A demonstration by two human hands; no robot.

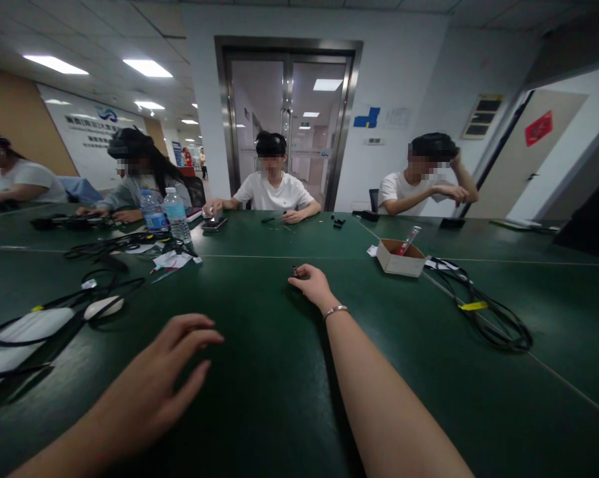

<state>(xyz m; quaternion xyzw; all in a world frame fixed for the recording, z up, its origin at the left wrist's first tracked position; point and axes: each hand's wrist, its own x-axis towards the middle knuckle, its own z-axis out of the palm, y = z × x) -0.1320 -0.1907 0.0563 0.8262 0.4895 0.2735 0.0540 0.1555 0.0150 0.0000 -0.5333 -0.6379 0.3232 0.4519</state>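
Stretched forward over the green table (259, 292), my right hand (313, 284) has its thumb and fingers closed around a small dark cylindrical piece (294, 271). Only the top of that piece shows, so its exact kind is unclear. A thin bracelet circles the right wrist. My left hand (167, 372) hovers nearer to me on the left, its fingers apart and nothing in them. The piece stands well beyond the left fingertips.
Two water bottles (176, 218), black cables (105, 292) and paper scraps (172, 261) lie left. A cardboard box (401, 260) and a coiled cable (498, 318) are right. Several people wearing headsets sit around; one opposite rests a hand beside a phone (213, 224).
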